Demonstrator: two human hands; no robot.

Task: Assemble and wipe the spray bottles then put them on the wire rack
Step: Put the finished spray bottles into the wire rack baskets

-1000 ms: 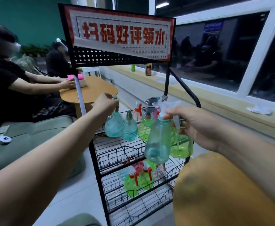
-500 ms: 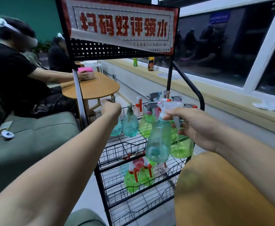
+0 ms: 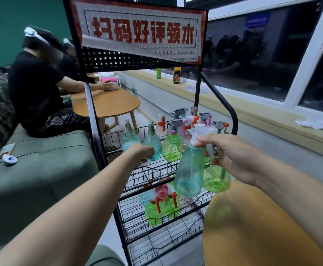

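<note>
The left hand (image 3: 142, 153) is at the front left corner of the wire rack's (image 3: 95, 120) top shelf, beside the standing teal bottles (image 3: 154, 144). Its fingers are hidden, so I cannot tell their grip. The right hand's (image 3: 231, 156) fingers pinch the teal spray bottle (image 3: 190, 169) by its neck. It hangs upright, and the shelf lies just beyond it.

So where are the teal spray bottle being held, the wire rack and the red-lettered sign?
teal spray bottle (image 3: 189, 173): head view, on its clear body below the neck.
wire rack (image 3: 96, 131): head view, on its left upright post.
sign (image 3: 143, 31): head view, on the middle of its lettered board.
</note>
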